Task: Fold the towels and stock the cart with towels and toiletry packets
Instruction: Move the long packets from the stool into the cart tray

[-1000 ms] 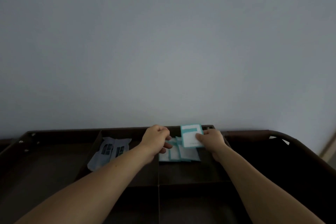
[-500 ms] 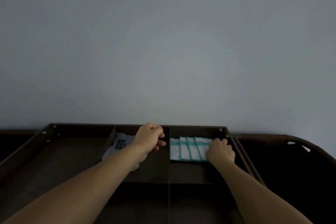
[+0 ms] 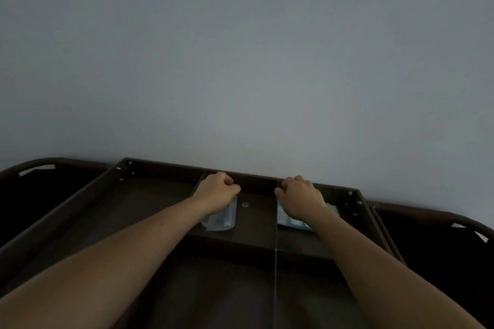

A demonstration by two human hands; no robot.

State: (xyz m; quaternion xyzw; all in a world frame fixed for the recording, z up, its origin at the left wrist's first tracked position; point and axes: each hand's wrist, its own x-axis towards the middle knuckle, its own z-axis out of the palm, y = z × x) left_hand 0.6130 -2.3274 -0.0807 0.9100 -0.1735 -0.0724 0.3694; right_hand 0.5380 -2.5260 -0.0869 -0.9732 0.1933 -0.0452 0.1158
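While right hand (image 3: 300, 199) fingers (image 3: 290, 184) curl, teal packets (image 3: 292, 223) lie beneath its palm.

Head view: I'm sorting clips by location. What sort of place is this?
Likely a hotel housekeeping spot: a dark compartmented cart against a plain wall, teal toiletry packets and clear-wrapped packets in its sections.

A dark cart (image 3: 149, 203) with a divided top tray stands against a grey wall (image 3: 240, 61). The left hand (image 3: 217, 191), fingers curled, sits over clear packets (image 3: 223, 218) showing at its 6 o'clock. At its 3 o'clock, the right hand (image 3: 300, 197) covers teal packets (image 3: 290, 222) in the neighbouring compartment.
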